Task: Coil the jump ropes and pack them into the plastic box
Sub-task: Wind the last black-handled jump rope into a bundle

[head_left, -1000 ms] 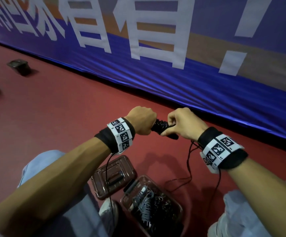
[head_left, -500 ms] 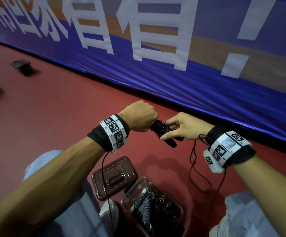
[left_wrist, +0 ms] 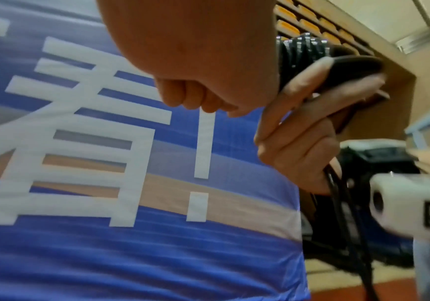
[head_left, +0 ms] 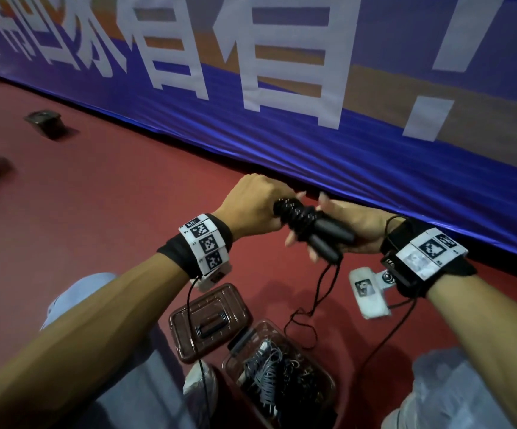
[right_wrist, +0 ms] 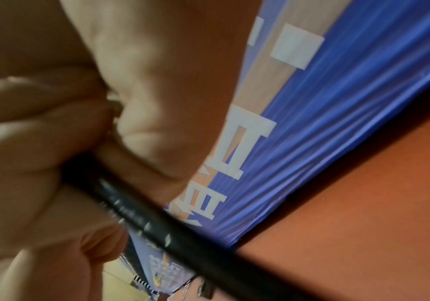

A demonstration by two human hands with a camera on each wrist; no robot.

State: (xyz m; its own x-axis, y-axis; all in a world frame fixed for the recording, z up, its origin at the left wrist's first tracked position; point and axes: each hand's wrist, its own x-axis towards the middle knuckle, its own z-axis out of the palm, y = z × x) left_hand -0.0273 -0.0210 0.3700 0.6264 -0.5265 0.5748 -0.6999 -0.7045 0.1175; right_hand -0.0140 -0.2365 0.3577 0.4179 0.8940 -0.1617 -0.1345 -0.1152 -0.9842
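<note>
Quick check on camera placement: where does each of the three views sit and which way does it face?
Head: on the head, looking down over both forearms at the left hand, right hand, jump rope handles and open plastic box on the red floor.
Left wrist: under the left wrist, facing the banner; shows the left fist and right fingers.
Right wrist: along the right palm; blurred fingers around a handle.
Shared: all three show the handles and the banner.

Left hand (head_left: pixel 255 207) fisted, right hand (head_left: pixel 354 226) seemingly cupped

Sports hall: red floor (head_left: pixel 102 193), tiered seats (left_wrist: pixel 309 22).
</note>
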